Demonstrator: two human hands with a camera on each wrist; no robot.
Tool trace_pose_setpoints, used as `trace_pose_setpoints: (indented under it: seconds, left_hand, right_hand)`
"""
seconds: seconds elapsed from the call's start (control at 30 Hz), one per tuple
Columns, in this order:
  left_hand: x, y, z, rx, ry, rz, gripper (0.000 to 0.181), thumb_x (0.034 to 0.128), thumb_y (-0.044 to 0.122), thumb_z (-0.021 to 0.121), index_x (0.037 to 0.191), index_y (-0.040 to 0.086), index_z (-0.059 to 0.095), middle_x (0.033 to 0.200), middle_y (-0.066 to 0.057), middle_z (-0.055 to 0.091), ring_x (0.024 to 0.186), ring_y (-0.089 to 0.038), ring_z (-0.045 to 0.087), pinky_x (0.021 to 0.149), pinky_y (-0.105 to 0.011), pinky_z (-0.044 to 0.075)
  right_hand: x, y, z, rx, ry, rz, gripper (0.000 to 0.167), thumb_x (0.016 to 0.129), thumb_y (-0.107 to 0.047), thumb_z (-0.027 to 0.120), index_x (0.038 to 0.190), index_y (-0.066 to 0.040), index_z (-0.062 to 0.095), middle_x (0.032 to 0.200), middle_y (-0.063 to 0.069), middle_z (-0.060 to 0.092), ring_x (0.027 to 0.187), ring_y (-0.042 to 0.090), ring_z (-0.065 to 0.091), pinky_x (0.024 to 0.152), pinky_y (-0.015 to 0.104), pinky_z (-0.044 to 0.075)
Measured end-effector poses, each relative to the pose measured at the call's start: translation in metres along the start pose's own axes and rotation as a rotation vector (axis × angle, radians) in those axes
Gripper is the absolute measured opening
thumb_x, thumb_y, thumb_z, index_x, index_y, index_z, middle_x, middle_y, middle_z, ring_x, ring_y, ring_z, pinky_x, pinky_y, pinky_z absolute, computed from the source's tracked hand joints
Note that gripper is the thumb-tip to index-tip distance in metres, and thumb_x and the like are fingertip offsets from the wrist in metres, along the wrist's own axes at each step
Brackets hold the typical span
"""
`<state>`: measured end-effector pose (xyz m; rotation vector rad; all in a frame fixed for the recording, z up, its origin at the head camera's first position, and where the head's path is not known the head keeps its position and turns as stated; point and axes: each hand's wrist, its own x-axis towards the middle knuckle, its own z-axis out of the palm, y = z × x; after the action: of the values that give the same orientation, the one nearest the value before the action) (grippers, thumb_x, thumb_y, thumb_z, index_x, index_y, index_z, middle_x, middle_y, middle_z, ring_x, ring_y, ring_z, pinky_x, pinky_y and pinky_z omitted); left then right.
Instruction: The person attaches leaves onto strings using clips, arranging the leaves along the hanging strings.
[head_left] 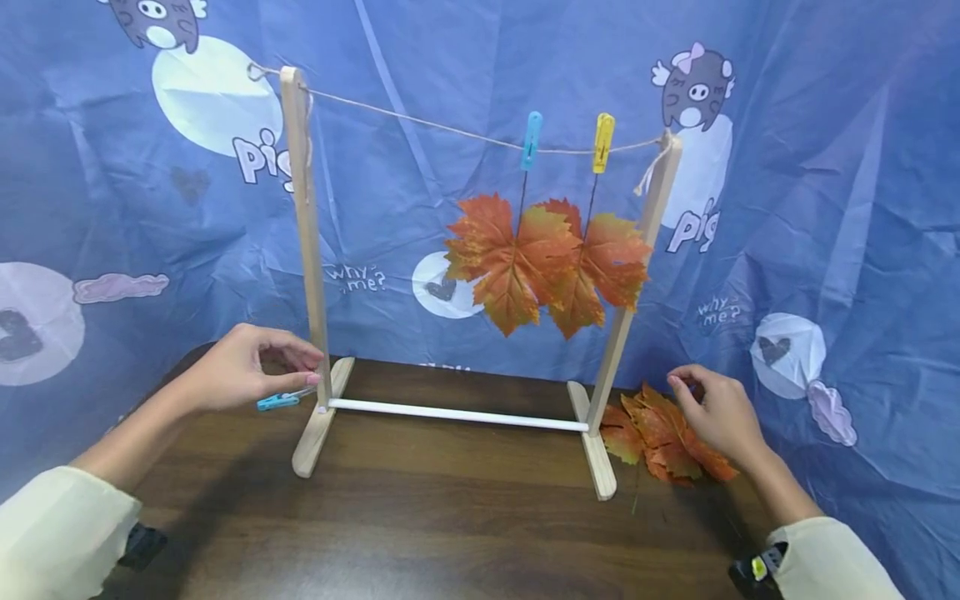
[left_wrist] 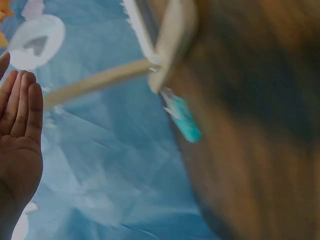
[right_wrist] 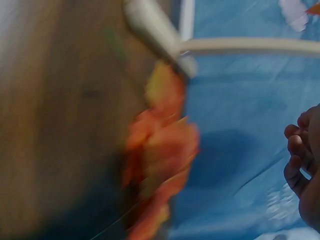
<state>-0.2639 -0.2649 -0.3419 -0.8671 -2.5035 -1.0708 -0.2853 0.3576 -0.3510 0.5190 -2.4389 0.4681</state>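
Note:
My left hand [head_left: 231, 368] hovers by the left post of a wooden stand [head_left: 303, 208], its fingers nearly straight and holding nothing in the left wrist view. Just beyond it a blue clothespin [head_left: 277, 402] lies on the table, with a paler one partly hidden against it. My right hand [head_left: 723, 417], fingers loosely bent and empty, is above a pile of orange artificial maple leaves [head_left: 667, 442] beside the stand's right foot. From the string [head_left: 420, 122] hang two more leaves, the left one [head_left: 513, 258] by a blue clothespin [head_left: 532, 142], the right one [head_left: 611, 258] by a yellow clothespin [head_left: 603, 143].
A white rod [head_left: 457, 414] joins the stand's two wooden feet [head_left: 311, 446] low over the brown table [head_left: 420, 517]. Behind and at both sides hangs a blue cloth [head_left: 390, 225] printed with pigs and lettering.

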Motion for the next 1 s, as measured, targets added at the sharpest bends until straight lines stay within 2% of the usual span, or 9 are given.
trace_pose_setpoints:
  seconds: [0.17, 0.27, 0.43, 0.6, 0.77, 1.0]
  left_hand:
    - [-0.014, -0.025, -0.004, 0.061, 0.027, -0.1, 0.018, 0.0852, 0.019, 0.085, 0.101, 0.012, 0.079, 0.079, 0.01, 0.074, 0.067, -0.008, 0.067, 0.058, -0.023, 0.052]
    - [-0.021, -0.043, -0.006, 0.103, 0.025, -0.169, 0.018, 0.0854, 0.02, 0.085, 0.101, 0.012, 0.079, 0.08, 0.009, 0.074, 0.069, -0.006, 0.067, 0.059, -0.023, 0.052]
    - [-0.035, -0.07, -0.011, 0.153, -0.009, -0.257, 0.021, 0.0868, 0.021, 0.083, 0.102, 0.007, 0.079, 0.087, 0.003, 0.077, 0.074, -0.005, 0.068, 0.064, -0.023, 0.054]
    - [-0.046, -0.091, -0.012, 0.219, -0.044, -0.329, 0.028, 0.0874, 0.023, 0.083, 0.106, 0.003, 0.078, 0.093, -0.004, 0.077, 0.081, -0.009, 0.068, 0.068, -0.026, 0.054]
    - [-0.05, -0.103, -0.008, 0.24, -0.067, -0.376, 0.031, 0.0851, 0.022, 0.085, 0.105, 0.0, 0.077, 0.091, -0.003, 0.076, 0.083, -0.014, 0.067, 0.068, -0.028, 0.052]
    - [-0.051, -0.106, 0.0, 0.198, -0.105, -0.413, 0.035, 0.0836, 0.021, 0.086, 0.106, -0.004, 0.076, 0.091, -0.006, 0.076, 0.082, -0.018, 0.068, 0.064, -0.03, 0.052]
  right_hand:
    - [-0.02, 0.032, 0.01, -0.036, -0.09, 0.051, 0.007, 0.097, -0.01, 0.069, 0.098, -0.004, 0.074, 0.074, -0.002, 0.067, 0.062, 0.008, 0.052, 0.056, 0.033, 0.043]
    - [-0.033, 0.052, 0.014, -0.038, -0.152, 0.083, 0.006, 0.095, -0.008, 0.07, 0.097, -0.004, 0.073, 0.075, -0.001, 0.068, 0.064, 0.009, 0.055, 0.057, 0.035, 0.045]
    - [-0.054, 0.08, 0.017, -0.004, -0.269, 0.146, 0.005, 0.092, -0.004, 0.073, 0.096, -0.001, 0.072, 0.079, 0.003, 0.071, 0.068, 0.01, 0.061, 0.058, 0.032, 0.048]
    - [-0.065, 0.093, 0.017, 0.075, -0.398, 0.215, 0.004, 0.09, -0.001, 0.073, 0.094, -0.001, 0.071, 0.082, 0.002, 0.071, 0.068, 0.007, 0.059, 0.057, 0.027, 0.047]
    - [-0.072, 0.098, 0.018, 0.155, -0.498, 0.276, 0.003, 0.089, 0.001, 0.071, 0.091, 0.002, 0.07, 0.077, 0.0, 0.068, 0.064, 0.006, 0.056, 0.055, 0.025, 0.047]
    - [-0.08, 0.1, 0.021, 0.353, -0.583, 0.428, 0.013, 0.083, 0.011, 0.063, 0.095, 0.007, 0.063, 0.077, 0.006, 0.067, 0.063, 0.012, 0.058, 0.052, 0.026, 0.048]
